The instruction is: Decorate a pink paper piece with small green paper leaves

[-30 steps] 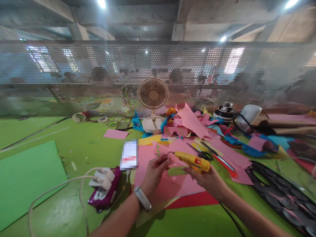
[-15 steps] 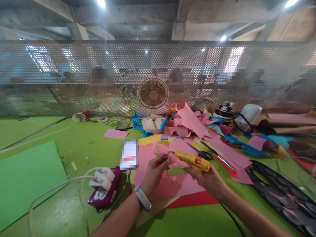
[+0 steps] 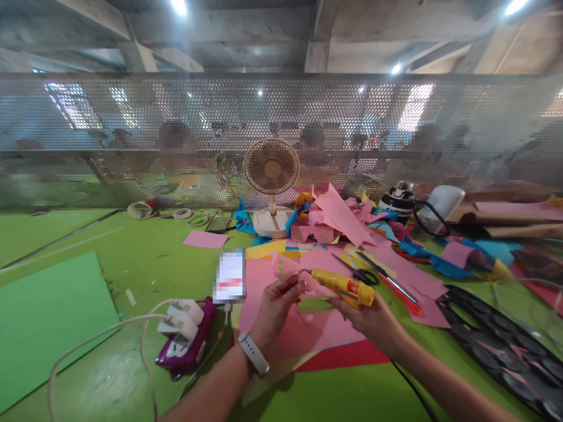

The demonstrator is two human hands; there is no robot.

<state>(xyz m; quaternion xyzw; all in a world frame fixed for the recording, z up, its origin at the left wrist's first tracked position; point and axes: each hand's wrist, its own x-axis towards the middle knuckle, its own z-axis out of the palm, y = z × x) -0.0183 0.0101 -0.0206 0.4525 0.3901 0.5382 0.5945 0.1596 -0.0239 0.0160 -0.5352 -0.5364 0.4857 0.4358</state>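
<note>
My right hand (image 3: 367,319) is closed round a yellow glue gun (image 3: 343,286), its nozzle pointing left. In my left hand (image 3: 281,302), thumb and fingers pinch a small pink paper piece (image 3: 285,265) with green marks on it. The nozzle tip is at the paper's right edge, by my left fingertips; whether it touches, I cannot tell. Beneath both hands lie pink sheets (image 3: 325,331), with a red sheet (image 3: 343,357) under their near edge. Black scissors (image 3: 363,274) and a red cutter knife (image 3: 396,287) lie just beyond the glue gun.
Left of the sheets are a phone (image 3: 229,275) and a purple power strip (image 3: 187,346) with white plugs and cables. A small fan (image 3: 271,170) stands behind, beside a pile of paper scraps (image 3: 338,217). A black tray (image 3: 497,351) lies right, a green sheet (image 3: 57,328) left.
Both hands, the glue gun and the pink paper piece stay almost in place. The whole view has shifted only very slightly.
</note>
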